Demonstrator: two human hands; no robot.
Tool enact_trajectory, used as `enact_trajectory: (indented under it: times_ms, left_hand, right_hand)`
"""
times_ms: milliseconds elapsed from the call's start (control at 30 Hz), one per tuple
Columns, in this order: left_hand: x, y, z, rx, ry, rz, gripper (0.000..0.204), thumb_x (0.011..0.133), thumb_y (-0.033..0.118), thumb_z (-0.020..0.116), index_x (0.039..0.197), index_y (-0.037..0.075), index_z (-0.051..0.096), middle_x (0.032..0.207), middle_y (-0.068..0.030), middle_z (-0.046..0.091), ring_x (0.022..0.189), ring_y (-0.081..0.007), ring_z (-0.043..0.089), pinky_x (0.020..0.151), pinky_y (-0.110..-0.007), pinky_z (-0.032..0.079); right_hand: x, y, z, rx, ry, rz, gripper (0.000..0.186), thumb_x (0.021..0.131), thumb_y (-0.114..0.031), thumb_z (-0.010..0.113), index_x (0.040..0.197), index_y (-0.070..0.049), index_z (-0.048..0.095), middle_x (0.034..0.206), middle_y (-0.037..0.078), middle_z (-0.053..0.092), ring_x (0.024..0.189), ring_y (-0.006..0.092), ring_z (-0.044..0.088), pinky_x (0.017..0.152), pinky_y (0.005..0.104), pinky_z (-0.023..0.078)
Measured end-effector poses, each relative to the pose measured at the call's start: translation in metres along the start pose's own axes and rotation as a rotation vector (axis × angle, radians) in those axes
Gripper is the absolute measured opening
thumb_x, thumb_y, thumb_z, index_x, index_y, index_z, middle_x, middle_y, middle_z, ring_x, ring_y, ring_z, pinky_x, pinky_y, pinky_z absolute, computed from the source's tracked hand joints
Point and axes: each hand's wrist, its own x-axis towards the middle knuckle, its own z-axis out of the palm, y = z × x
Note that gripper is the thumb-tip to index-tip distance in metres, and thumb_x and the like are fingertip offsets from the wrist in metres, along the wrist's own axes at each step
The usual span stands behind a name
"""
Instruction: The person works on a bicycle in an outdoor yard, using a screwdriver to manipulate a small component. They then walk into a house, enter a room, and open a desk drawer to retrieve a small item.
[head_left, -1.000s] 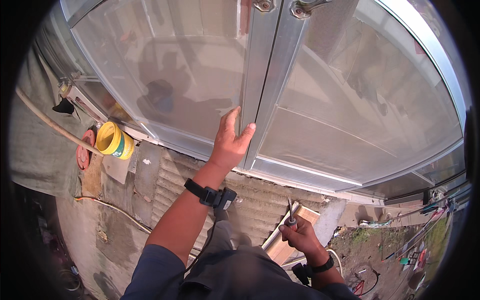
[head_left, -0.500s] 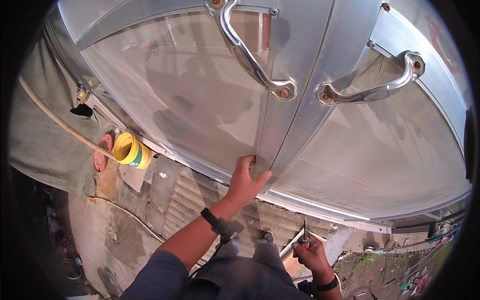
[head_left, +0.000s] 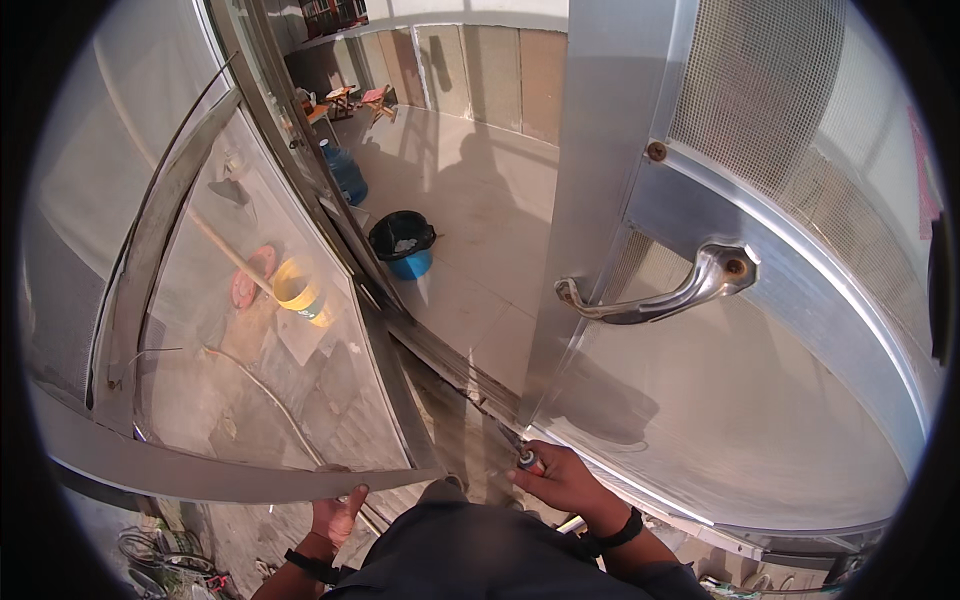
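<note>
The left leaf of a metal-framed screen door stands swung open toward me, its clear sheet showing the ground behind. My left hand grips the edge of that leaf, thumb on the near side and some fingers hidden behind the frame. My right hand is closed around a screwdriver with a red handle, its tip by the lower corner of the right door leaf. That right leaf is in its frame and carries a curved chrome handle.
Past the doorway lie a tiled floor, a blue bucket with a black liner, a blue water jug and small folding stools. A sill track crosses below. A yellow bucket shows through the left leaf.
My left hand has pulled the left leaf open toward me and left, uncovering the room inside. My right hand has moved left and up with the screwdriver, closer to the doorway.
</note>
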Motion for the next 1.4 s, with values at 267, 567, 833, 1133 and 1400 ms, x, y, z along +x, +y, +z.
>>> enact_trajectory:
  times_ms: [267,567,833,1133,1400]
  left_hand:
    - [-0.016,-0.085,-0.064,0.223,0.643,-0.396,0.033,0.093,0.032,0.072,0.102,0.001,0.067,0.093,-0.0054,0.065,0.086,-0.0176,0.059,0.080,-0.035,0.051]
    - [0.017,-0.118,-0.113,-0.046,1.053,-1.046,0.052,0.096,0.049,0.064,0.126,0.008,0.054,0.100,-0.0052,0.064,0.079,-0.0198,0.058,0.065,-0.037,0.048]
    - [0.259,-0.133,-0.098,-0.045,-0.002,-1.139,0.049,0.101,0.040,0.052,0.125,-0.003,0.049,0.101,-0.0162,0.063,0.075,-0.0273,0.068,0.058,-0.040,0.055]
    - [0.474,-0.044,-0.045,-0.217,-0.395,-0.856,0.045,0.100,0.029,0.057,0.129,-0.004,0.051,0.108,-0.0166,0.064,0.088,-0.0255,0.070,0.072,-0.035,0.055]
    - [0.548,-0.003,0.014,-0.174,-0.547,-0.849,0.042,0.098,0.026,0.061,0.125,-0.005,0.056,0.106,-0.0145,0.067,0.088,-0.0236,0.071,0.073,-0.033,0.055]
  right_hand:
    - [0.095,-0.039,0.005,-0.185,-0.210,-0.100,0.058,0.090,-0.054,0.067,0.109,0.001,0.064,0.089,0.022,0.068,0.087,0.0382,0.066,0.076,0.0423,0.051]
    - [0.204,-0.046,0.031,-0.147,-0.179,0.150,0.055,0.087,-0.047,0.072,0.111,0.002,0.065,0.085,0.019,0.069,0.083,0.0318,0.069,0.074,0.0396,0.053]
    - [0.294,-0.056,0.030,0.408,0.481,0.507,0.026,0.093,-0.029,0.070,0.093,-0.004,0.061,0.067,0.001,0.061,0.056,0.0073,0.055,0.053,0.0245,0.043]
    - [0.409,-0.128,-0.006,0.493,0.517,0.263,0.021,0.100,-0.023,0.065,0.095,-0.005,0.054,0.073,0.002,0.060,0.065,0.0106,0.059,0.060,0.0262,0.046]
    - [0.507,-0.124,-0.076,0.547,0.518,0.265,0.017,0.099,-0.019,0.064,0.096,-0.005,0.055,0.072,0.002,0.059,0.063,0.0107,0.058,0.059,0.0263,0.046]
